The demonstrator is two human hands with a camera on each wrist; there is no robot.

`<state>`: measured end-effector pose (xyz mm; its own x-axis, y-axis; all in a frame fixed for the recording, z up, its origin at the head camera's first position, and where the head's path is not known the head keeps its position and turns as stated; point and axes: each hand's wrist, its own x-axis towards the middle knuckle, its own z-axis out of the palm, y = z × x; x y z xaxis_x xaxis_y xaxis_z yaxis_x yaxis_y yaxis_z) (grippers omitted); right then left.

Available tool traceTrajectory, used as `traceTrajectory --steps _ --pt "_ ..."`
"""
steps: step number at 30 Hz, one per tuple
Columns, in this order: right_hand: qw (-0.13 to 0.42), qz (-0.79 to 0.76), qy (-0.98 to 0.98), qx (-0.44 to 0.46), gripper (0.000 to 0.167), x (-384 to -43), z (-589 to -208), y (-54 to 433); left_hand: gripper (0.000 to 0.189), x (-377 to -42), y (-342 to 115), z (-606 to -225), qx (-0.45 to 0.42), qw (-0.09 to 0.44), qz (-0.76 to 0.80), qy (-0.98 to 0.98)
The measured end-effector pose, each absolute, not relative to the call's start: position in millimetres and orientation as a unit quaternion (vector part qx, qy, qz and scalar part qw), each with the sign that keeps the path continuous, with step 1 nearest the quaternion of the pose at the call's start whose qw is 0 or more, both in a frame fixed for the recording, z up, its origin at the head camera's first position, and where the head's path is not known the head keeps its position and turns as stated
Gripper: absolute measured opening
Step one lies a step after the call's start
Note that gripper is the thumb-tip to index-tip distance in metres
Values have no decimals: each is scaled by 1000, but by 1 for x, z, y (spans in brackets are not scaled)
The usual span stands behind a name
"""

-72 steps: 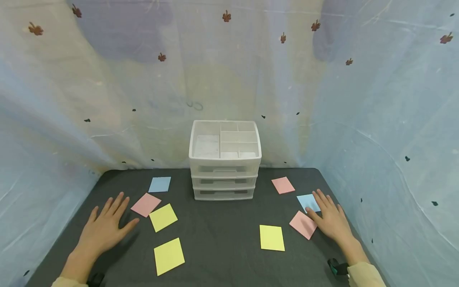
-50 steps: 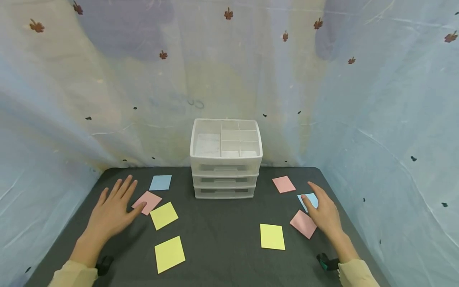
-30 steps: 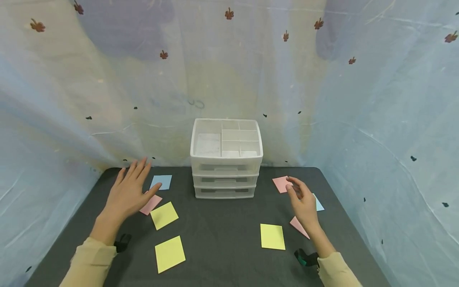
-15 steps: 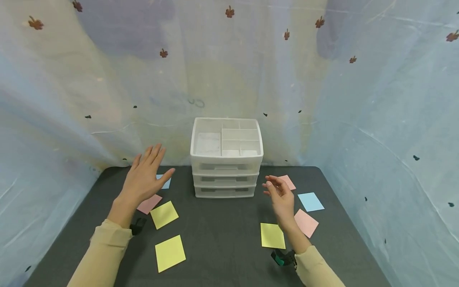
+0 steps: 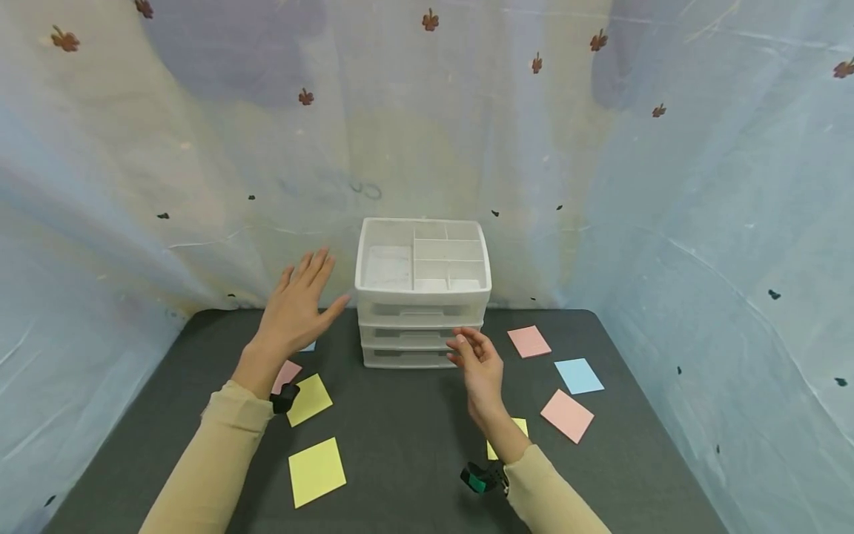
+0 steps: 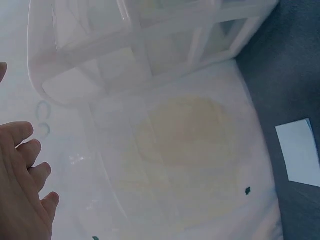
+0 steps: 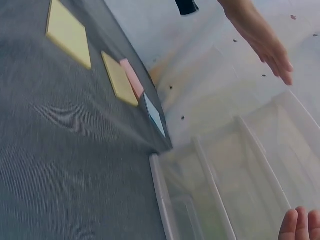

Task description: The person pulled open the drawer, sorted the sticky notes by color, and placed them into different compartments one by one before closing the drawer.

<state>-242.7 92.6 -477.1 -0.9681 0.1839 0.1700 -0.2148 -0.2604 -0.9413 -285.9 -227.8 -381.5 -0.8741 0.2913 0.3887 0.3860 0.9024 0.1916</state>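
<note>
A white plastic drawer unit (image 5: 422, 298) with three drawers and a divided top tray stands at the back middle of the dark table. My left hand (image 5: 293, 308) is raised beside its left side, fingers extended and thumb spread, holding nothing. In the left wrist view the fingers of that hand (image 6: 25, 175) are apart from the unit. My right hand (image 5: 482, 371) hovers in front of the lower drawers, fingers bent loosely, with nothing seen in it. Whether it touches a drawer I cannot tell; in the right wrist view only its fingertips (image 7: 300, 227) show near the drawer fronts.
Square sticky notes lie on both sides: yellow (image 5: 316, 472), pink (image 5: 567, 416) and blue (image 5: 579, 376) ones. My left forearm partly covers a yellow note (image 5: 310, 400); my right wrist covers another yellow note (image 5: 522, 426). Patterned cloth (image 5: 427, 148) hangs behind and around the table (image 5: 400, 445).
Both hands have lifted from the outer sides of the table and moved inward toward the drawer unit. The right hand's fingers have bent. The notes and the unit have stayed put.
</note>
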Motion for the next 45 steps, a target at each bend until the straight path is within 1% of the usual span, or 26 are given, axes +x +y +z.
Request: traceTrajectory --steps 9,16,24,33,45 --pt "83 837 -540 -6 31 -252 -475 60 85 -299 -211 -372 -194 181 -121 -957" --pt "62 858 -509 -26 36 -258 -473 45 86 -308 -199 -368 -200 179 -110 -957" --pt "41 872 -486 -42 42 -265 -465 35 88 -317 -192 -370 -196 160 -98 -963" --pt "42 880 -468 -68 28 -272 -460 31 89 -322 -189 -376 -204 141 -118 -962" --pt "39 892 -444 -80 25 -277 -459 28 88 -320 -188 -375 -217 144 -119 -958"
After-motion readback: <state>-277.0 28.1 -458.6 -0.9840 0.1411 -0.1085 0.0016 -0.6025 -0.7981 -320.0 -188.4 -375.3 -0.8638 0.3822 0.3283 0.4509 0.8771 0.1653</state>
